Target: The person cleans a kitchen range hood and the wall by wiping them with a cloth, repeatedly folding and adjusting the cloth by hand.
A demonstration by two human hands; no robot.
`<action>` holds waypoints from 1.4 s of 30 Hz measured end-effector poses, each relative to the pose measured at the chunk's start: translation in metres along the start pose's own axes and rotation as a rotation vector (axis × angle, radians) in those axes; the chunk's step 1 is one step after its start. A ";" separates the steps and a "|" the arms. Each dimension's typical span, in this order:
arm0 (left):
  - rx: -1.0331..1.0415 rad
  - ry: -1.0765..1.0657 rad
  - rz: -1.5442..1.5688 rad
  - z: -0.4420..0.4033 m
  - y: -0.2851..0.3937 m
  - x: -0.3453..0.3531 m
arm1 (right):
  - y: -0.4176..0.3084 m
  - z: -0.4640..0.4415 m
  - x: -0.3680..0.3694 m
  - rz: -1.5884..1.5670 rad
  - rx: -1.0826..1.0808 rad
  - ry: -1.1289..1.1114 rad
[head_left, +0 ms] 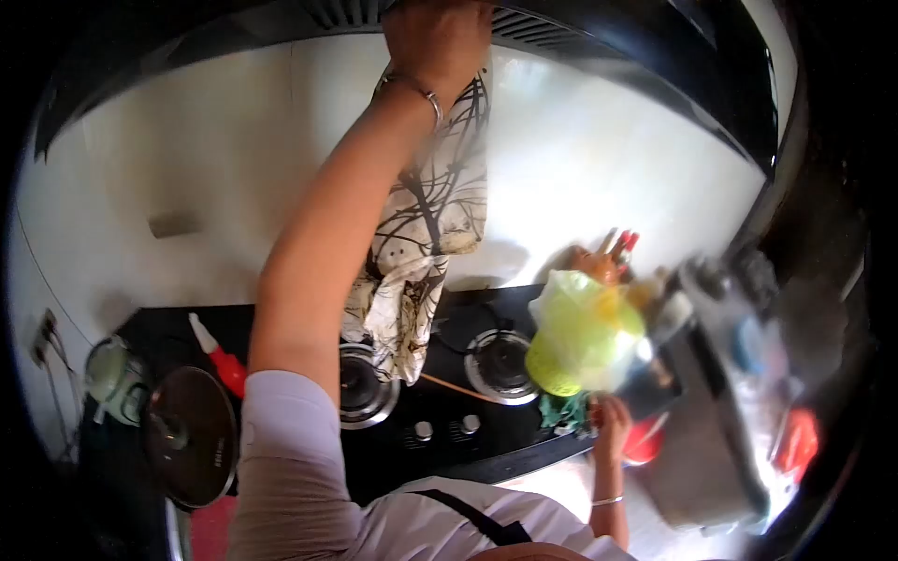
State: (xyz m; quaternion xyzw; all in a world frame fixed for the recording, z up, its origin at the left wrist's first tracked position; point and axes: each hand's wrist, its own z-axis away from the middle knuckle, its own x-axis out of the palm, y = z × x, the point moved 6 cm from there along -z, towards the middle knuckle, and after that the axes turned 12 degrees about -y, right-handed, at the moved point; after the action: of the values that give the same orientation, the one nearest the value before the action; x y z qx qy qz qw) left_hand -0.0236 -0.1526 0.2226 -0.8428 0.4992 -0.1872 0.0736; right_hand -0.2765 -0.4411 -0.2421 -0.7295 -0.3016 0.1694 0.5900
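Observation:
My left hand [438,42], raised to the range hood's edge, is closed on the upper end of a long cloth [432,201] with dark branch-like lines. Below it the cloth hangs in front of the wall, its crumpled lower end over the left burner [365,388]. Low on the right, my right hand [608,419] has its fingers curled at the edge of a dark green crumpled cloth [563,411]; blur softens the grip. Just above that hand is a yellow-green container [552,365] with a translucent plastic bag [599,327] over it.
A range hood [645,70] spans the top. The black stove [468,411] has a right burner [502,365]. Left of it lie a red bottle with a white nozzle [227,369], a glass lid [190,438] and a pale green pot [114,379]. Bagged items [748,374] blur at right.

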 end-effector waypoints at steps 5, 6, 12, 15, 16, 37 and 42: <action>-0.224 -0.096 -0.014 0.025 -0.039 0.010 | -0.005 0.005 0.000 0.016 -0.014 0.035; -0.298 -0.132 -0.001 0.030 -0.065 0.020 | -0.005 0.005 0.003 0.012 -0.023 0.021; -0.074 -0.028 0.163 0.038 -0.032 0.000 | 0.005 0.017 0.016 -0.004 0.049 0.112; 0.009 -0.160 0.008 0.040 -0.015 -0.008 | 0.027 0.026 0.014 -0.044 0.034 0.064; -0.012 -0.272 0.049 0.039 -0.015 -0.005 | 0.026 0.031 0.015 -0.072 0.066 0.107; 0.373 -0.547 -0.610 0.055 0.012 0.009 | 0.105 -0.005 0.019 -0.164 0.135 0.060; 0.486 -0.618 -0.885 0.055 0.009 0.015 | 0.123 -0.026 0.025 -0.196 0.192 0.022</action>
State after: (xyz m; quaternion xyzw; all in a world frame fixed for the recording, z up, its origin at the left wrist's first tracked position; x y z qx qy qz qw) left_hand -0.0030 -0.1736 0.1725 -0.9453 -0.0015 -0.0550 0.3214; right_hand -0.2122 -0.4594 -0.3517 -0.6385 -0.3473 0.1307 0.6743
